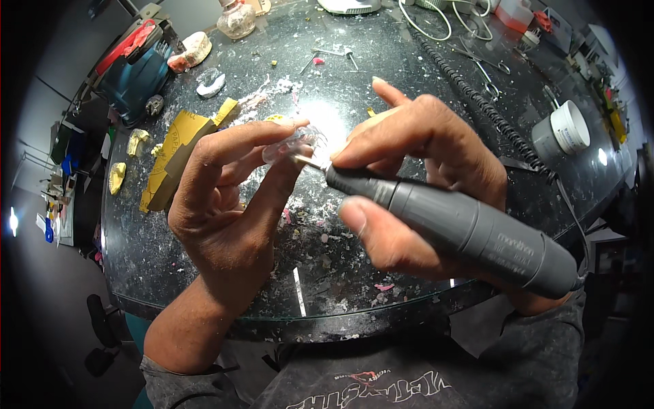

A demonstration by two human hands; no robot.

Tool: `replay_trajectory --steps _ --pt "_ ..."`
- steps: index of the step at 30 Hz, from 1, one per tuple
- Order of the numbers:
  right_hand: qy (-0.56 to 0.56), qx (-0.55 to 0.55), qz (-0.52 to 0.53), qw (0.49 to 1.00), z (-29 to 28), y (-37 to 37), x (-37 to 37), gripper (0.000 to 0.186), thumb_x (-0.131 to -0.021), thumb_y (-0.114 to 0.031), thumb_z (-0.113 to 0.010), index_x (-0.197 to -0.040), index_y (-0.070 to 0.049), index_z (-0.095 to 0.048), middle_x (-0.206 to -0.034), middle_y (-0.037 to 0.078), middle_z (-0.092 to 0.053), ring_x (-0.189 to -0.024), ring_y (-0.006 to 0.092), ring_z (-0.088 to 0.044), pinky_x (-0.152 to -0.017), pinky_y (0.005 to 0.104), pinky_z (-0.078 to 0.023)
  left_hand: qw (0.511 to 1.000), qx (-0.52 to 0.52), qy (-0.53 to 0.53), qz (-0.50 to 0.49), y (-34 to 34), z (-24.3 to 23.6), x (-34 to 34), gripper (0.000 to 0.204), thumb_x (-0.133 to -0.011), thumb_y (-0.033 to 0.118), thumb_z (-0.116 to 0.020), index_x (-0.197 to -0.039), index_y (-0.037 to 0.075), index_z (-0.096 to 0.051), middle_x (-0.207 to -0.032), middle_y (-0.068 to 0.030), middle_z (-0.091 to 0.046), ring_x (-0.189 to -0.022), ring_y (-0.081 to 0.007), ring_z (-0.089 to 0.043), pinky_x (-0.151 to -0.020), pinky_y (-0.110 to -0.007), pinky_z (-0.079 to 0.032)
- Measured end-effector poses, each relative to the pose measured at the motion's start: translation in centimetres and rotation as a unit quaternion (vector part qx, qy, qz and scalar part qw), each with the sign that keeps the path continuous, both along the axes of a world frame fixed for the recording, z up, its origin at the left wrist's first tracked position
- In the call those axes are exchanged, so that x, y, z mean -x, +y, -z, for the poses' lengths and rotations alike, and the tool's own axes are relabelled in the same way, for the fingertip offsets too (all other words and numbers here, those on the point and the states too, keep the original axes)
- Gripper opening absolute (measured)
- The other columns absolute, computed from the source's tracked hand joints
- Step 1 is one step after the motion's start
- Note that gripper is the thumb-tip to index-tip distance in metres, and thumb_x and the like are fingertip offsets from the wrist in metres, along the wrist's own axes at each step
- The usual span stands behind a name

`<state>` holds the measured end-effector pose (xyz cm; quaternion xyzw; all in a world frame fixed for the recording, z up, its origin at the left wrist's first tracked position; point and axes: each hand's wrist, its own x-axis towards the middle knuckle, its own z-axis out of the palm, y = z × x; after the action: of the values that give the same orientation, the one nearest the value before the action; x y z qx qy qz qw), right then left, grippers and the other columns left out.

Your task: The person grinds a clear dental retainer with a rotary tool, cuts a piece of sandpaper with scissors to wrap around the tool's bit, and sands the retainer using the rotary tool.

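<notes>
Pinched between the thumb and fingers of my left hand (235, 184) is a small clear plastic piece (291, 146), which looks like a dental plate; the fingers partly cover it. My right hand (429, 146) is wrapped round a dark grey rotary handpiece (449, 221), its body slanting down to the right. From its front end a thin metal bur (310, 161) reaches to the clear piece near my left thumb and appears to touch it. Both hands are raised over the middle of the worktop, close together.
White dust and pink scraps lie over the dark worktop (340, 286). Folded yellow sandpaper (178, 153) and yellowish moulds (117, 177) lie left. A coiled cord (490, 112), scissors (482, 68) and a white tub (569, 128) are right. A glass jar (236, 19) stands behind.
</notes>
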<state>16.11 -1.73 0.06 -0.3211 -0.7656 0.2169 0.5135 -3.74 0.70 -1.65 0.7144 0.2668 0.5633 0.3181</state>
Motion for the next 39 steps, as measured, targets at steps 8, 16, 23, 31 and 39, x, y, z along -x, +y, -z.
replay_trajectory --steps 8,16,23,31,39 --pt "-0.003 -0.03 -0.018 0.999 -0.2 0.0 -0.1 0.036 -0.067 -0.008 -0.072 -0.102 -0.006 -0.064 -0.092 0.005 -0.065 -0.077 0.0096 -0.059 -0.113 0.0587 -0.024 0.991 -0.088 0.075 -0.069 0.2 -0.2 0.8 0.03 -0.076 -0.01 -0.074 -0.104 -0.003 -0.066 -0.101 -0.0116 -0.069 -0.097 -0.0197 -0.068 -0.084 -0.03 -0.056" --pt "0.002 -0.014 -0.059 0.998 -0.5 -0.4 0.1 0.031 -0.07 -0.013 -0.075 -0.099 -0.008 -0.065 -0.092 0.005 -0.067 -0.088 0.0165 -0.066 -0.113 0.0609 -0.021 0.956 -0.24 0.133 -0.103 0.7 -0.8 0.9 0.023 -0.076 -0.006 -0.076 -0.097 -0.003 -0.068 -0.092 -0.0118 -0.072 -0.091 -0.0277 -0.072 -0.082 -0.037 -0.059" --pt "0.007 -0.032 -0.007 0.999 -0.4 -0.3 0.0 0.035 -0.066 -0.008 -0.073 -0.1 -0.004 -0.065 -0.09 0.007 -0.065 -0.083 0.0149 -0.064 -0.113 0.0595 -0.024 0.942 -0.274 0.153 -0.122 1.0 -0.7 0.9 0.023 -0.076 -0.007 -0.075 -0.098 -0.003 -0.067 -0.093 -0.0118 -0.073 -0.092 -0.0288 -0.071 -0.084 -0.039 -0.059" --pt "0.007 -0.088 -0.013 0.996 -0.1 0.1 0.0 0.036 -0.066 -0.011 -0.074 -0.1 -0.004 -0.064 -0.09 0.008 -0.067 -0.097 0.0227 -0.067 -0.112 0.0585 -0.026 0.956 -0.214 0.149 -0.134 0.4 -0.8 0.9 0.022 -0.076 -0.002 -0.078 -0.095 -0.003 -0.068 -0.092 -0.0105 -0.072 -0.098 -0.0288 -0.07 -0.085 -0.037 -0.057" --pt "-0.006 -0.065 0.033 0.997 -0.5 -0.3 0.4 0.029 -0.067 -0.008 -0.079 -0.094 -0.012 -0.068 -0.085 -0.002 -0.066 -0.091 0.0146 -0.065 -0.109 0.0608 -0.029 0.956 -0.198 0.152 -0.154 0.4 -0.8 0.8 0.022 -0.072 -0.004 -0.08 -0.089 -0.002 -0.067 -0.083 -0.0093 -0.07 -0.085 -0.0234 -0.071 -0.083 -0.036 -0.057"
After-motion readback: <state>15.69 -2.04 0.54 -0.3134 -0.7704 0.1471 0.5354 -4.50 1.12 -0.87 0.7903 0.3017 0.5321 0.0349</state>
